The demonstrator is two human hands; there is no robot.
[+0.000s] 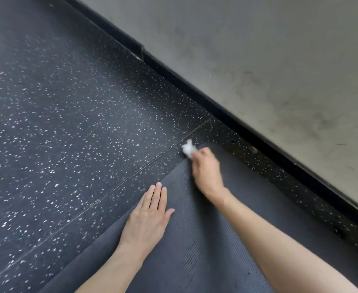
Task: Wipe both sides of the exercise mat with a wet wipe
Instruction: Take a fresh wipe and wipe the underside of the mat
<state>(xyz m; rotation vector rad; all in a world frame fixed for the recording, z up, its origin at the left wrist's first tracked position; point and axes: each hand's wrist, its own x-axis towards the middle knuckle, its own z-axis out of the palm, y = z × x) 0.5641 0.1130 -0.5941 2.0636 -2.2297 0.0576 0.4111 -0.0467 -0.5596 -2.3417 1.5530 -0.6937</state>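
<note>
Exercise mat (195,250) lies flat on the floor (68,123): dark grey, finely ribbed, its far rounded corner pointing toward the wall (279,60). Right grip (205,166) reaches to that far corner, fingers curled round a crumpled white wet wipe (187,149) that pokes out past the knuckles at the mat's left edge. There is motion blur there, so whether the wipe bears on the mat or has run just off onto the floor is hard to say. Left grip (147,216) is released, fingers straight and together, palm flat on the mat near its left edge, probably pinning it. Handling, as judged: the mat looks thin, soft and flexible, light enough to lift by a corner. The ribbed face should give friction, so the wipe will drag rather than glide, and the mat may creep unless held down. For turning it over, the best hold looks like a corner or the long edge, peeling up and over. The wipe is limp, damp and balled up; a flatter fold would cover more. Floor is black rubber with pale flecks, a thin seam running diagonally beside the mat. Wall is plain grey and scuffed, with a black baseboard (195,89) along its foot. The mat sits near it, a strip of floor between.
</note>
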